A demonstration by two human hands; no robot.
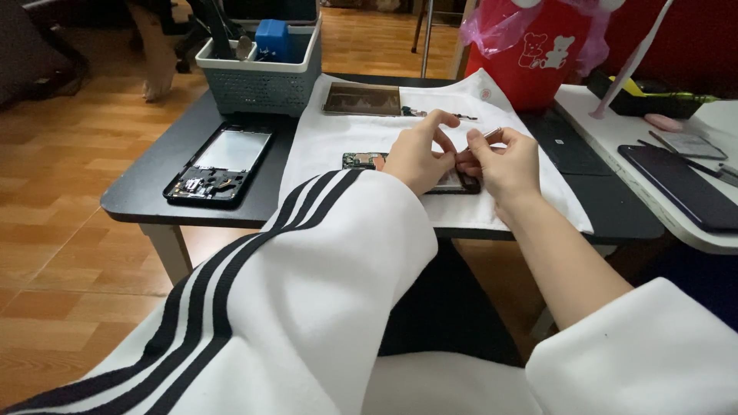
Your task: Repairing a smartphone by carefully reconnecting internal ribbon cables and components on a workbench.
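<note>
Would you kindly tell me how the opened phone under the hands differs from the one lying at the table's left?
The opened phone under the hands lies on the white cloth, mostly hidden; the left phone lies untouched on bare black table, fully visible. Both show exposed internals.

Opened phone (369,161) lies flat on white cloth (330,146), approx centre of black table, long side running left-right. Back cover off: green/dark circuit board w/ small orange-ish parts shows at left end; middle and right end hidden behind the hands, only a dark edge showing below them. Thin metal tool (486,137), tweezers or small driver, can't tell which, pinched in right hand (503,165), tilted, upper end up-right, lower end hidden down by the phone. Left hand (419,154) on phone's mid section.
</note>
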